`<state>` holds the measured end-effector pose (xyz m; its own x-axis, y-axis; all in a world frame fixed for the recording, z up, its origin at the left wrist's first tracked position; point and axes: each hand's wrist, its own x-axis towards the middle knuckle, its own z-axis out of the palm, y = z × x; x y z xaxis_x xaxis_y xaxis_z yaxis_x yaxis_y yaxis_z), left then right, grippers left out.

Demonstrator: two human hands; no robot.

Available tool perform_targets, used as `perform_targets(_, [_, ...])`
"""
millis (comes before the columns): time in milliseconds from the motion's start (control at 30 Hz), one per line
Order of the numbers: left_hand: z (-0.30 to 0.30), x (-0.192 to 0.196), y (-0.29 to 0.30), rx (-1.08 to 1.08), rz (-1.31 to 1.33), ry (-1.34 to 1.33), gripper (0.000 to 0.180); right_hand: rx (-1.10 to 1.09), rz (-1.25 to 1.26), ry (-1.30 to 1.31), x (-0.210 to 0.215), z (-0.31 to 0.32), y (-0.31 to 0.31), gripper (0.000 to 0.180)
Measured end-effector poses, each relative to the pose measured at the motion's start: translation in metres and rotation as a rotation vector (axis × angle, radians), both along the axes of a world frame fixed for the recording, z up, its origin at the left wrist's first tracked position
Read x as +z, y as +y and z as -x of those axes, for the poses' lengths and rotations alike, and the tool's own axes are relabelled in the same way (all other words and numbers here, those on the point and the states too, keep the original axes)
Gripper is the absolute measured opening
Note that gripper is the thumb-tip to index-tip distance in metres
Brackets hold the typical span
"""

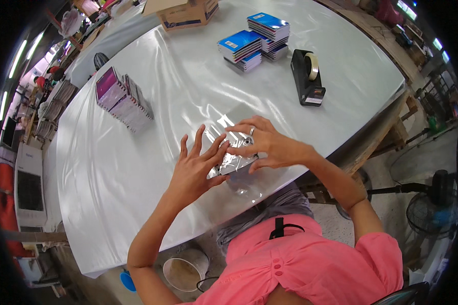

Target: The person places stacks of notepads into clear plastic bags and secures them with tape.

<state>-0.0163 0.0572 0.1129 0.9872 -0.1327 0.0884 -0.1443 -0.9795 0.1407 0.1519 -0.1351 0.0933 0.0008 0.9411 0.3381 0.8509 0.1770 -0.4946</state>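
On the table's near part lies a small, flat, shiny packet (237, 158) in clear plastic film, whose loose film (241, 190) spreads out on its near side. Glare and my fingers hide much of it, so I cannot tell its contents. My left hand (194, 165) rests at the packet's left side, fingers spread, thumb by its near edge. From the right, my right hand (269, 145), with a ring on one finger, reaches over it. Its fingers are apart and bent, fingertips on the film and thumb near the lower right corner.
Blue-covered spiral notebooks (239, 41) stand in stacks at the back. A black tape dispenser (308, 84) sits right of them. Purple-covered notebooks (122, 96) are stacked at the left. A cardboard box (188, 14) is at the far edge of the white-covered table (183, 81). Below stands a bucket (185, 272).
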Motion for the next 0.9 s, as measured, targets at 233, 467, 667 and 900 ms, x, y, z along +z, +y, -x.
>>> perform_targets(233, [0.003,0.006,-0.01,-0.018,-0.048,-0.055,0.072,-0.067,-0.266,-0.117,-0.02,0.008,-0.011,0.031])
perform_targets(467, [0.001,0.009,-0.016,-0.014,-0.025,-0.047,0.069,-1.372,-0.316,0.275,-0.036,-0.195,-0.097,0.019])
perform_targets(667, [0.003,0.003,-0.014,-0.012,-0.039,-0.074,0.072,-1.308,0.041,1.216,-0.037,-0.217,-0.101,0.034])
perform_targets(900, [0.002,0.003,-0.017,0.0,-0.008,-0.066,0.073,-0.873,-0.577,1.179,-0.101,-0.182,-0.111,0.038])
